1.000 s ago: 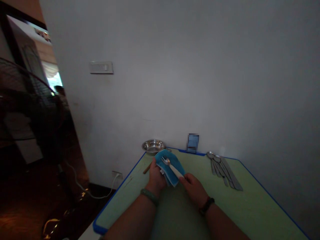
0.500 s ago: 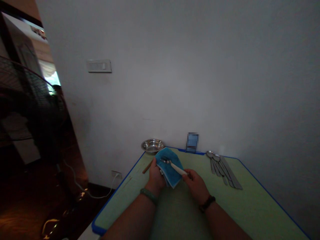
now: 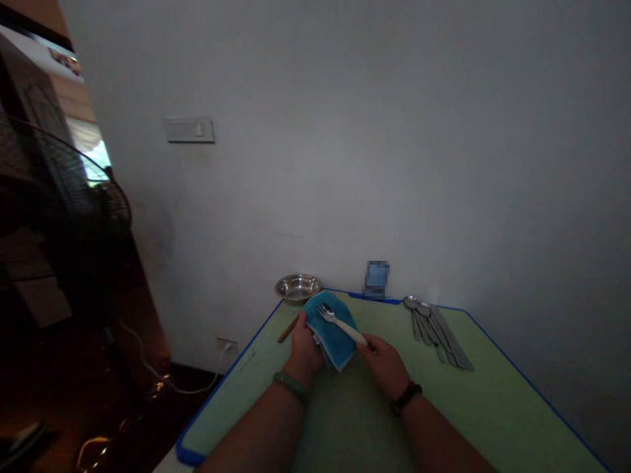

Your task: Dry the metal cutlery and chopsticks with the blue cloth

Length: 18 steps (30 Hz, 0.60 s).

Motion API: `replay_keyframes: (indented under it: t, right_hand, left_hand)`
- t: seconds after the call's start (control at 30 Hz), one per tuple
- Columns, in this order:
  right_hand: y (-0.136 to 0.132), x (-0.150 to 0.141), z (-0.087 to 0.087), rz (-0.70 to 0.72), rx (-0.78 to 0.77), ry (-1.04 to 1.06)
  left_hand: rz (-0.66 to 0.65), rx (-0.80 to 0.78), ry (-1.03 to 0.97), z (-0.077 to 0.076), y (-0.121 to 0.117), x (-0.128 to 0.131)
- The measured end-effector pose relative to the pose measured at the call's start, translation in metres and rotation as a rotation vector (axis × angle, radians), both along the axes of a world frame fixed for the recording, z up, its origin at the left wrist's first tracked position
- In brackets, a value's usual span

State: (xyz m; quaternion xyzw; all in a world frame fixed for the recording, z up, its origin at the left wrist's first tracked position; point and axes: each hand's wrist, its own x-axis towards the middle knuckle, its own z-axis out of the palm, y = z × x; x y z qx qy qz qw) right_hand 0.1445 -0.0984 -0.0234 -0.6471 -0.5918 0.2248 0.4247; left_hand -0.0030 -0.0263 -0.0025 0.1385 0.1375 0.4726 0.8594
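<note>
A blue cloth (image 3: 340,351) lies folded over my left hand (image 3: 305,345), which grips it from below and the left side. On top of the cloth rests a fork (image 3: 345,327) with a pale handle and metal tines pointing up and left. My right hand (image 3: 384,364) pinches the end of that handle. Behind the cloth stands a shiny metal bowl (image 3: 298,289) at the far left corner of the table. Beside my left hand lies a brown stick-like piece (image 3: 288,330), partly hidden by the hand.
The pale green table (image 3: 473,420) has a blue edge and meets the wall. Several metal spoons and other flat cutlery (image 3: 438,335) lie at its right. A blurred blue rectangular object (image 3: 377,279) stands at the back. A fan (image 3: 64,177) and a plugged-in cord (image 3: 197,392) are left.
The fork has been turned over and back on the cloth, with my right hand shifted a little along its handle end. My view has swung slightly right. My left hand keeps the cloth.
</note>
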Motion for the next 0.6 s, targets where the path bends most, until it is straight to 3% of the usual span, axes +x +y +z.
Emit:
replay_keyframes:
  t: [0.17, 0.43, 0.6]
  right_hand:
    - [-0.0012, -0.0003, 0.0019, 0.017, -0.022, -0.067]
    - [-0.0037, 0.0007, 0.0034, 0.039, -0.122, -0.132]
    - [-0.0019, 0.0058, 0.0025, 0.034, -0.096, -0.169]
  left_hand:
    - [0.021, 0.008, -0.009, -0.0058, 0.0030, 0.0001]
    - [0.037, -0.010, -0.003, 0.0014, -0.0010, -0.0019]
    - [0.056, -0.006, -0.041, -0.0007, 0.0010, -0.0004]
